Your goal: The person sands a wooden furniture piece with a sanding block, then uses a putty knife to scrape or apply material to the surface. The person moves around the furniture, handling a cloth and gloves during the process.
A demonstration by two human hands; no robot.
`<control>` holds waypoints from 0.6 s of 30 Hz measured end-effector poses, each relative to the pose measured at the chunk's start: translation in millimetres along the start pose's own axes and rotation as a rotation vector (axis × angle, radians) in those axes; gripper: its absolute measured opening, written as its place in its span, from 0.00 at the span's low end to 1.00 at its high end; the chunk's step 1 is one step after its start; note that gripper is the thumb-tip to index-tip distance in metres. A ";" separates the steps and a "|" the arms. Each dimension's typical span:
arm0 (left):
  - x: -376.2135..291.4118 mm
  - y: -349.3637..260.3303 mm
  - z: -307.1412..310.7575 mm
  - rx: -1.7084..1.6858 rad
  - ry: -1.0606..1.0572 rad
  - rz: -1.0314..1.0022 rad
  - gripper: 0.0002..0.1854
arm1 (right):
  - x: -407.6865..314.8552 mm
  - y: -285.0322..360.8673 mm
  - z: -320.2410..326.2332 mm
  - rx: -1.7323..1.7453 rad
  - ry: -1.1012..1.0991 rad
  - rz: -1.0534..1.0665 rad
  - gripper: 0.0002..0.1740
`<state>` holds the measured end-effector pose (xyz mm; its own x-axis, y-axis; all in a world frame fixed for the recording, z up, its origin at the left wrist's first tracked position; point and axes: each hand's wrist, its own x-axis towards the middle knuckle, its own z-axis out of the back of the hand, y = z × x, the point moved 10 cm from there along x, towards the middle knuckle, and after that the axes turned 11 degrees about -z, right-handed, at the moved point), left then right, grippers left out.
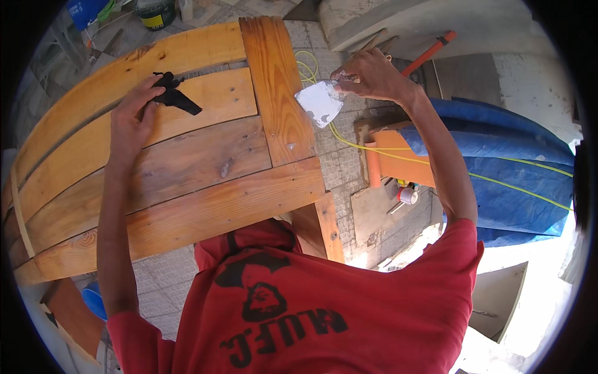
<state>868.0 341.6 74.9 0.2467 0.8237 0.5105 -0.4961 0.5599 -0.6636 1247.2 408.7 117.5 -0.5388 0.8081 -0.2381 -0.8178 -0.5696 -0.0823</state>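
A wooden slatted table (201,145) with reddish-brown grain lies before me. On its planks rests my left hand (133,112), its fingers pinching a crumpled black cloth (175,96) that trails over one slat. My right hand (373,77) is raised off to the right, past the wide end board (278,89). Between its thumb and fingers hangs a small flat white piece (320,103), patchy and with a translucent edge; its material is unclear. From this angle the white piece overlaps the end board's edge, and I cannot tell whether they touch.
A yellow cord (373,148) runs across the tiled floor (341,196) and over a blue tarp (509,196) at right. Orange pipes (427,53) lean by the wall. A white-and-red roll or can (408,195) lies below. At the back stands a dark bucket (154,14).
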 end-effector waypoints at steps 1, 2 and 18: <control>0.5 -1.2 1.0 0.007 0.000 -0.002 0.18 | 11.5 6.7 8.3 -0.082 -0.027 0.033 0.30; 0.8 -0.9 1.6 0.017 0.001 -0.009 0.18 | 21.2 14.9 17.3 -0.163 -0.055 0.065 0.30; -0.9 0.9 1.9 0.064 -0.016 0.003 0.17 | 48.3 73.6 24.4 -0.150 0.029 0.264 0.26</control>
<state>865.8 341.2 74.9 0.2326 0.8234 0.5176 -0.5492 0.5504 -0.6288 1156.1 409.5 123.5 -0.7208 0.6260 -0.2976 -0.6104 -0.7767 -0.1555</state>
